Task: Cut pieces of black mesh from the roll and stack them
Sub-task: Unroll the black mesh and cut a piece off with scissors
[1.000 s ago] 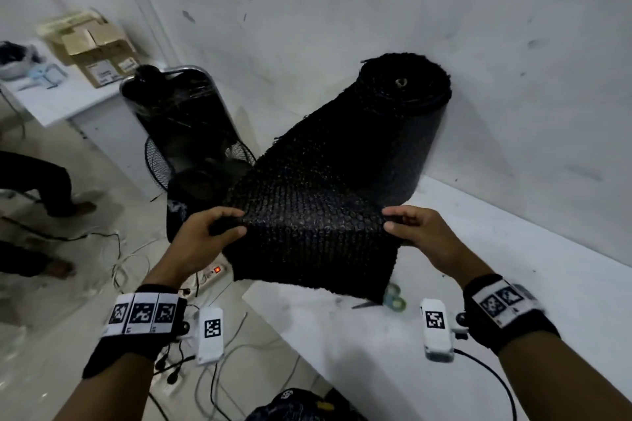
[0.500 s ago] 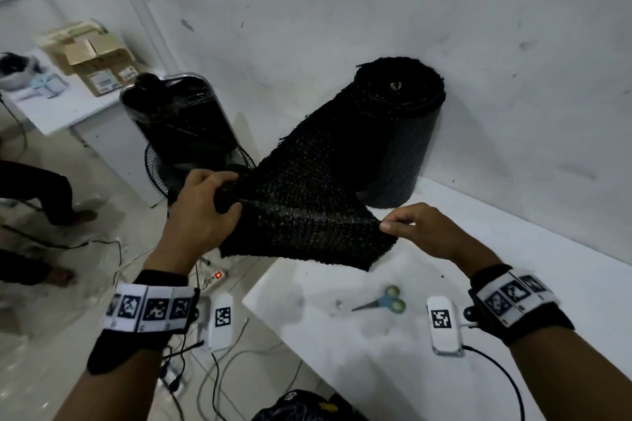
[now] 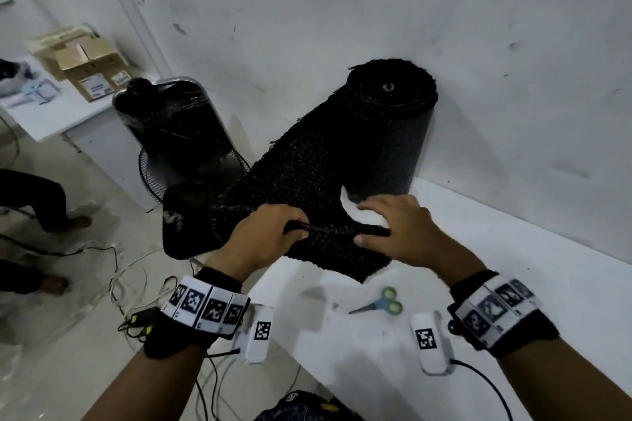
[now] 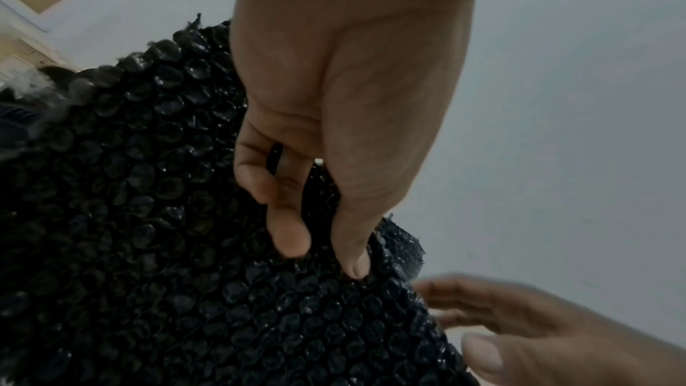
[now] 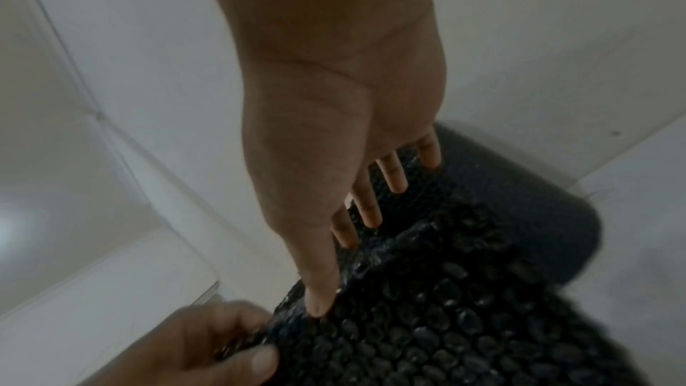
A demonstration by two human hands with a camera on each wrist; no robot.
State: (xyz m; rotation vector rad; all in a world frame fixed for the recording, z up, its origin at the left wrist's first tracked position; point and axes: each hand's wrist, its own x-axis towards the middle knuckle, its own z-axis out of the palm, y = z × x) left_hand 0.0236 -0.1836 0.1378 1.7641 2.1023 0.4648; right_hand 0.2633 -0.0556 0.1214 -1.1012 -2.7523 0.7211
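Note:
A thick roll of black mesh (image 3: 390,120) stands upright on the white table (image 3: 513,284) against the wall. Its loose sheet (image 3: 307,174) runs down toward me and is folded over at the front. My left hand (image 3: 294,229) grips the folded edge, fingers curled round it; the left wrist view shows the left hand (image 4: 323,251) pinching the bubbly mesh (image 4: 148,216). My right hand (image 3: 372,225) lies on the fold with fingers spread and straight, thumb pressing the mesh (image 5: 445,319). Blue-green scissors (image 3: 379,302) lie on the table under the hanging mesh.
A black standing fan (image 3: 178,133) is left of the table, with a dark bundle (image 3: 191,219) below it. Cardboard boxes (image 3: 89,68) sit on a side table at far left. Cables (image 3: 130,284) cover the floor, and a person's legs (image 3: 34,195) are at the left edge.
My hands came together, doubling the sheet's free end over itself. The left hand moved right with its corner; the right hand gave up its pinch and now lies flat on the fold.

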